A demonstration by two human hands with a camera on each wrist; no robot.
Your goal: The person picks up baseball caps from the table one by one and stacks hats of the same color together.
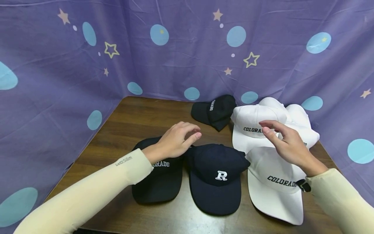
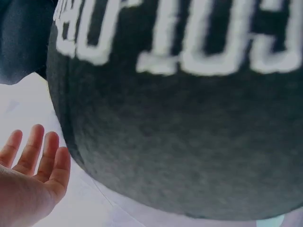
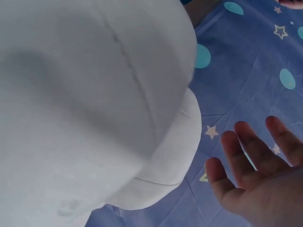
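My left hand [image 1: 176,139], fingers loosely bent, hovers over the black COLORADO cap [image 1: 157,185] at the front left. In the left wrist view that black cap [image 2: 180,137] fills most of the picture, with the left hand [image 2: 35,184] beside it, holding nothing. My right hand [image 1: 286,143] is above the front white COLORADO cap [image 1: 274,195], its fingers relaxed and holding nothing. The right wrist view shows the right hand [image 3: 265,175] apart from the white cap [image 3: 85,109]. Between the two hands lies a navy cap [image 1: 216,195] with a white R.
Behind, another black cap [image 1: 222,110] lies turned sideways near the curtain [image 1: 175,65]. Several white caps [image 1: 257,117] are bunched at the back right. The wooden table [image 1: 137,113] carries all of them, and the purple curtain hangs along its back and sides.
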